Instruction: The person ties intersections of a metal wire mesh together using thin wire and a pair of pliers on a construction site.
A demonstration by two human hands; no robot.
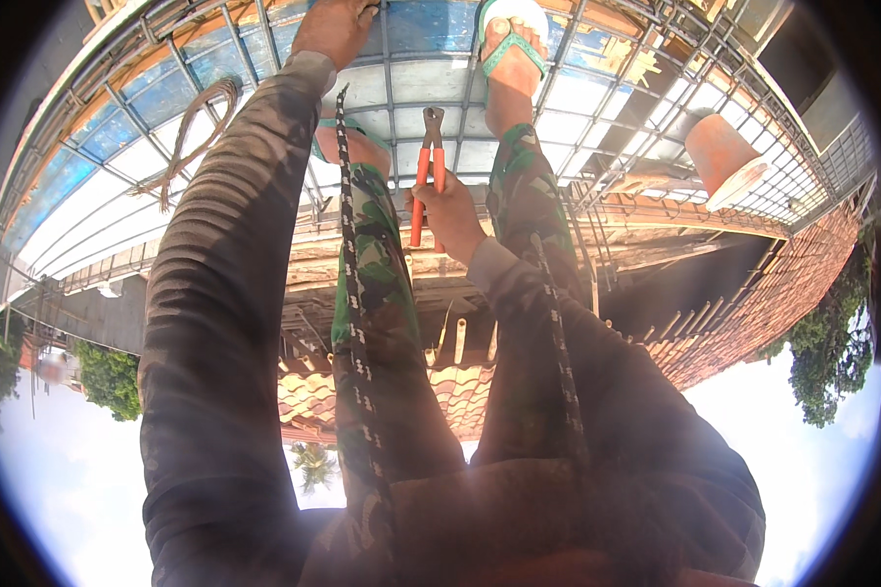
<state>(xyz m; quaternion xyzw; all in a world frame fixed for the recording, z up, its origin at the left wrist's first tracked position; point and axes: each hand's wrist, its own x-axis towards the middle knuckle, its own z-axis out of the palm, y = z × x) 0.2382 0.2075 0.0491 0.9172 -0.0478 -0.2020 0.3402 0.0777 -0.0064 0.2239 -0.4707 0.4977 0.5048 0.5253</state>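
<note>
My right hand (452, 212) is closed round the red handles of a pair of end-cutting pincers (433, 129). The pincers point away from me, their dark metal head over the steel bar grid (387, 83). The handles stand somewhat apart. My left hand (335, 31) reaches to the far edge of the view, by the grid bars. Its visible fingers are curled, and part of the hand is cut off; anything held there is hidden. A bent bundle of thin tie wire (194, 137) hangs on the bars left of my left forearm.
My feet, in green sandals (513, 57), stand on the grid. Beneath it lie blue and pale panels (108, 161). An orange-red bucket (722, 161) leans at the right. Nearer me are wooden planks, a dark gap and a tiled roof (744, 328). Two patterned cords (357, 333) hang down.
</note>
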